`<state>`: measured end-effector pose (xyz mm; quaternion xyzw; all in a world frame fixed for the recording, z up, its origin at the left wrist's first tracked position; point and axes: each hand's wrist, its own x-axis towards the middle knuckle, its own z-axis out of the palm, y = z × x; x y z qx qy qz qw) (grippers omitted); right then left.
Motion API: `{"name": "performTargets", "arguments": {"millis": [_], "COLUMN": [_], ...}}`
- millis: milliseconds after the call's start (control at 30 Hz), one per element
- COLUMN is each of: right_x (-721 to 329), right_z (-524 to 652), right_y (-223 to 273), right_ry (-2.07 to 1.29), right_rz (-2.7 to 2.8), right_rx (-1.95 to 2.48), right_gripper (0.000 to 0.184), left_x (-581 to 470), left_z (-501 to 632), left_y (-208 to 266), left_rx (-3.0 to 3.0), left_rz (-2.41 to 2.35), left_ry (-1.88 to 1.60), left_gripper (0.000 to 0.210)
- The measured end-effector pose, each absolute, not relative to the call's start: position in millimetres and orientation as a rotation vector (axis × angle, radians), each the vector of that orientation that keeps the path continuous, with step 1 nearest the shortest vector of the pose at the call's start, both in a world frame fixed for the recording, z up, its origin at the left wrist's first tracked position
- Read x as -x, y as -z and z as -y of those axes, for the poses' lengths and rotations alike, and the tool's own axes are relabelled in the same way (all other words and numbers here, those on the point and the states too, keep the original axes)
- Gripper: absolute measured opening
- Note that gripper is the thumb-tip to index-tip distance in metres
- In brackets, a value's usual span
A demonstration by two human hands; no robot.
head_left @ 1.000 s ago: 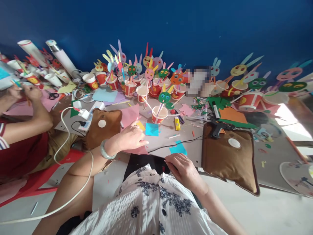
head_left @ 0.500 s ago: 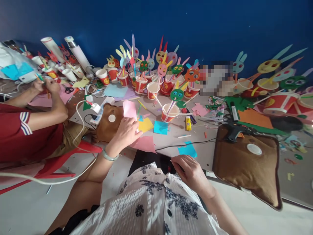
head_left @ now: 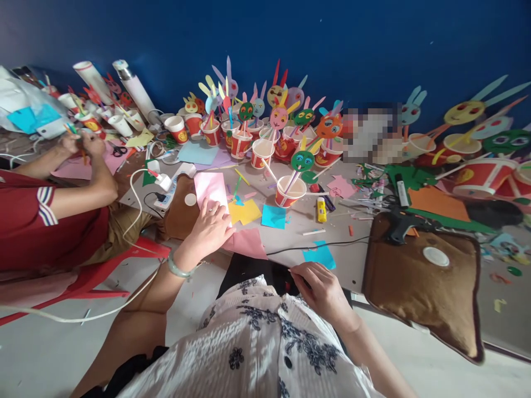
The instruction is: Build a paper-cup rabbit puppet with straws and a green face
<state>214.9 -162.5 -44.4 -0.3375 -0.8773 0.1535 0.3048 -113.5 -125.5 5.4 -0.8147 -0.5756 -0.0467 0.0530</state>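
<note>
My left hand (head_left: pixel 211 225) lies on a sheet of pink paper (head_left: pixel 209 185), with its fingers spread over the lower part. Part of the sheet overlaps a brown cushion-like warmer (head_left: pixel 178 213). Beside that hand are yellow paper (head_left: pixel 246 211) and a darker pink piece (head_left: pixel 249 243) at the table edge. My right hand (head_left: pixel 319 284) rests at the table's front edge by my lap, loosely curved, its thumb apart from the fingers and nothing visible in it. Close to it lies a blue paper piece (head_left: pixel 320 256). Another blue square (head_left: pixel 274 216) sits between the hands.
Red paper cups (head_left: pixel 290 190) with paper rabbit faces line the blue wall. A black glue gun (head_left: pixel 400 228) rests on a second brown warmer (head_left: pixel 418 293), its cord crossing the table. A yellow glue stick (head_left: pixel 321 210) stands nearer. Another person's hands (head_left: pixel 85 145) work at left.
The pink sheet has shifted left and shows more of its surface. My left hand has moved slightly left, its fingers now spread on the sheet. My right hand stays put.
</note>
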Motion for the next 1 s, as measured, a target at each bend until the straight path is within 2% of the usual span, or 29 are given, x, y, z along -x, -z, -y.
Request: {"name": "performTargets", "arguments": {"millis": [400, 500, 633, 767, 900, 1000], "right_x": [-219.0, -219.9, -220.3, -218.9, -217.0, -216.5], "right_z": [157.8, 158.1, 157.7, 157.3, 157.8, 158.1], "right_y": [51.6, 53.1, 53.4, 53.8, 53.0, 52.7], "right_ry": [-0.347, -0.341, -0.351, -0.344, -0.337, -0.335], "right_rz": [2.284, 2.279, 2.276, 2.276, 2.277, 2.279], "right_rx": [0.883, 0.886, 0.883, 0.865, 0.858, 0.862], "right_gripper": [0.016, 0.016, 0.017, 0.018, 0.018, 0.017], "left_x": [106.9, 104.2, 100.4, 93.0, 81.0, 73.7], "left_z": [135.2, 136.4, 136.0, 130.4, 125.6, 124.6], "left_y": [-5.2, -2.2, 5.2, 11.0, 14.3, 17.3], "left_rx": [2.464, 2.354, 2.143, 2.252, 2.624, 2.698], "left_rz": [1.856, 1.965, 2.096, 2.061, 1.907, 1.874], "left_ry": [0.133, 0.284, 0.593, 0.749, 0.605, 0.434], "left_gripper": [0.024, 0.029, 0.047, 0.052, 0.068, 0.067]}}
